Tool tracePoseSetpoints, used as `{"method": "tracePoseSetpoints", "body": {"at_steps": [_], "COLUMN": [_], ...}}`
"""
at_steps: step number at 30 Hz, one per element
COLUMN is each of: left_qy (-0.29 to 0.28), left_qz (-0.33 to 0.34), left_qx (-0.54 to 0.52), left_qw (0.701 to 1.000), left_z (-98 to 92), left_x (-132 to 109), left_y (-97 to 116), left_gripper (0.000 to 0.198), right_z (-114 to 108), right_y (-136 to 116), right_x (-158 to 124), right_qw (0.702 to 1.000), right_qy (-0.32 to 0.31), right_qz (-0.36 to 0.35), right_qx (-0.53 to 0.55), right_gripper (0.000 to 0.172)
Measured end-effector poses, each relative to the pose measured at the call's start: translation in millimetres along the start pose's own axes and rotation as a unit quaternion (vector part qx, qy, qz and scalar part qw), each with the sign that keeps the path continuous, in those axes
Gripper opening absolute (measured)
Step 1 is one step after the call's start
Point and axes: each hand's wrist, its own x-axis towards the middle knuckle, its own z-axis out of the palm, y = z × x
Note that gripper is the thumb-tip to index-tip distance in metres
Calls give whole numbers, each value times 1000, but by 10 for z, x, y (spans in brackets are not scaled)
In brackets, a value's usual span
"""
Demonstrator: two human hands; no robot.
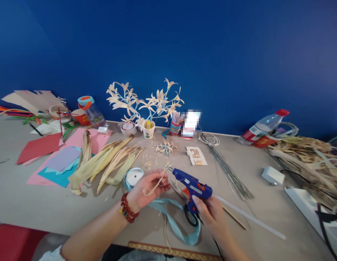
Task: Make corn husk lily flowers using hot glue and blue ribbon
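Note:
My right hand point(211, 214) grips a blue hot glue gun point(191, 185), a clear glue stick point(255, 220) jutting from its back. The gun's nozzle points left, close to the fingertips of my left hand point(150, 186). Between that hand's thumb and fingers is pinched a thin pale strip of corn husk point(157, 185), its lower end curling loose over the palm. Whether the nozzle touches the strip, I cannot tell. Below the hands lie a loop of light blue ribbon point(172, 219) and black-handled scissors point(190, 216), partly hidden by the gun.
Dried corn husks point(103, 166) and coloured paper point(62, 159) spread on the left. White husk flowers stand in a small pot point(148, 130) at the back. On the right are wire stems point(230, 172), a plastic bottle point(262, 127), a white adapter point(273, 175) and a power strip point(307, 214).

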Motion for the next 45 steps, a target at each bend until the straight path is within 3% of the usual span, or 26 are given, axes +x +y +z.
{"method": "tracePoseSetpoints", "body": {"at_steps": [16,45], "left_qy": [0,-36], "left_qz": [-18,-44], "left_qx": [-22,-63], "left_qw": [1000,996], "left_z": [13,33], "left_x": [-8,-36], "left_y": [11,30], "left_gripper": [21,24], "right_z": [-6,-77], "right_y": [13,231], "right_x": [28,-75], "right_qw": [993,975], "right_qy": [31,54], "right_qz": [-95,-132], "right_qx": [-69,-171], "right_gripper": [29,32]}}
